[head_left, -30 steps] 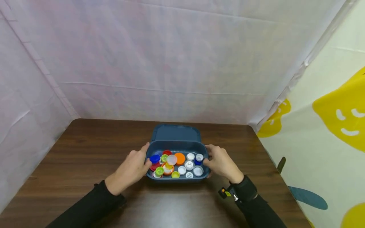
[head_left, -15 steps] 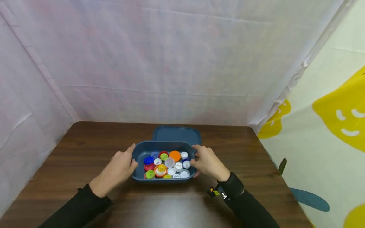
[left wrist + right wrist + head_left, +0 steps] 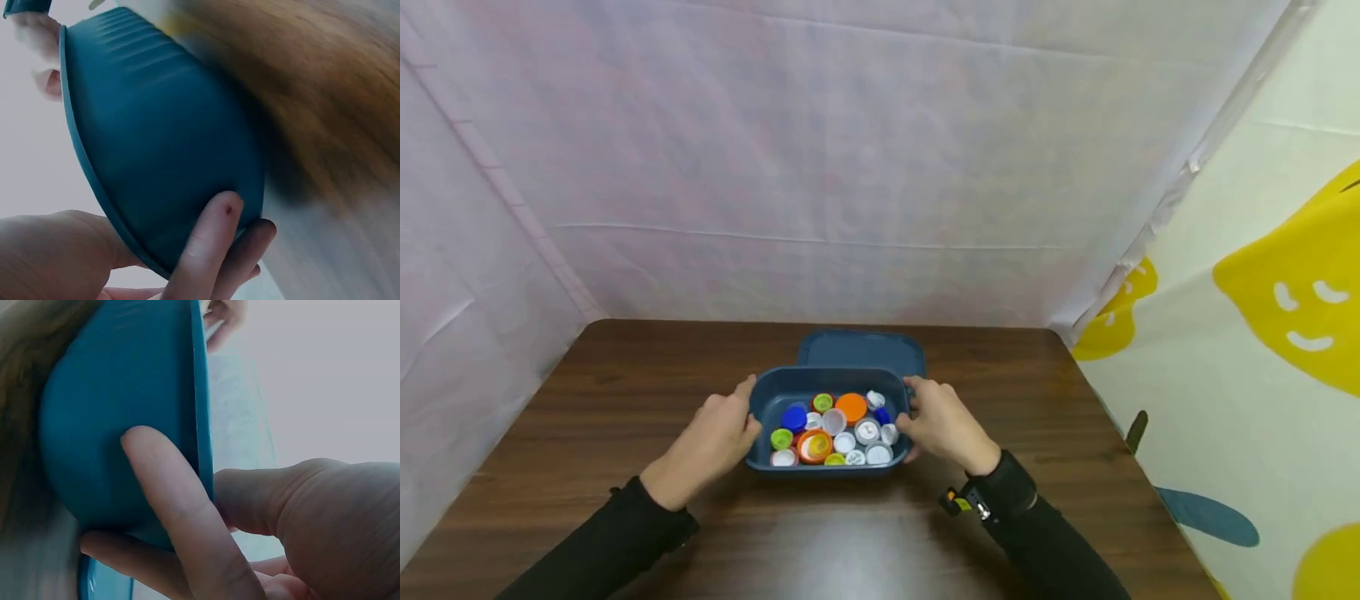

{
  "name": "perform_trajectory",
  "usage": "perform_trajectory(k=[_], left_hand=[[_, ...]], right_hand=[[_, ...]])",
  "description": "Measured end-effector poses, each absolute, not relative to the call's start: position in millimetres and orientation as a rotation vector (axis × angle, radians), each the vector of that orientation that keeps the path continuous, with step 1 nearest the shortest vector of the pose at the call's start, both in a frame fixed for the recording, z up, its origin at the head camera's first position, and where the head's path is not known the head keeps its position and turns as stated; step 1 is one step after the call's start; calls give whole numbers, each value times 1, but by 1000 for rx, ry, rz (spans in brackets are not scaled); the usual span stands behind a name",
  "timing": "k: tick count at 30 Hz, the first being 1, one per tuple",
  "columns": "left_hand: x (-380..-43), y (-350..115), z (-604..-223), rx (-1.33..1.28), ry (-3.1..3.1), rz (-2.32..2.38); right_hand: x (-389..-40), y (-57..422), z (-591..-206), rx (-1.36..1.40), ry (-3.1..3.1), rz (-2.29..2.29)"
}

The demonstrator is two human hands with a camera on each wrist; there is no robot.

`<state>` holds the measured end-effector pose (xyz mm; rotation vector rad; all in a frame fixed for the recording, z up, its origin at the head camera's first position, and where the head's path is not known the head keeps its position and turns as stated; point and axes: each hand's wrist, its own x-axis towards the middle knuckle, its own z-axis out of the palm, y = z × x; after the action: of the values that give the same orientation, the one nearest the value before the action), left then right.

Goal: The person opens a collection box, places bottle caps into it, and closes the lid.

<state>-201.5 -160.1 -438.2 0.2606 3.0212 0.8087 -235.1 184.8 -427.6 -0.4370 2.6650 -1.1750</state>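
A dark blue plastic box (image 3: 768,406), with no lid on it, is held between both hands in the head view. My left hand (image 3: 709,439) grips its left end, thumb at the rim and fingers (image 3: 206,240) against the outer wall. At the right end, my right hand (image 3: 951,427) holds the rim in the same way, its fingers (image 3: 178,503) spread under the wall. Loose bottle caps lie inside, among them an orange cap (image 3: 852,407), a blue cap (image 3: 793,418) and several white ones. Both wrist views show only the box's outside, not the caps.
Behind the box, a matching blue lid (image 3: 862,348) lies flat on the brown wooden table (image 3: 587,417). White cloth (image 3: 827,167) hangs along the table's back and left. A cloth with yellow figures (image 3: 1292,292) hangs at the right.
Both hands have carried the box to the left, off its earlier place in front of the lid. Inside, the caps have shifted about; the red caps at the left are now mostly covered.
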Motion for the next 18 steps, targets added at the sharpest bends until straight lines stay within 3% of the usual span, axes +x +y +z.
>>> perform_trajectory(k=[6,12,18], left_hand=[[-206,-144,-440,419,2973,905],[-196,-150,-445,292,2981,871],[-197,-153,-451,253,2949,884]], right_hand=[[-231,207,-425,-264,2720,-1236],[-232,201,-440,-362,2620,-1233],[-231,196,-448,-282,2624,-1269]])
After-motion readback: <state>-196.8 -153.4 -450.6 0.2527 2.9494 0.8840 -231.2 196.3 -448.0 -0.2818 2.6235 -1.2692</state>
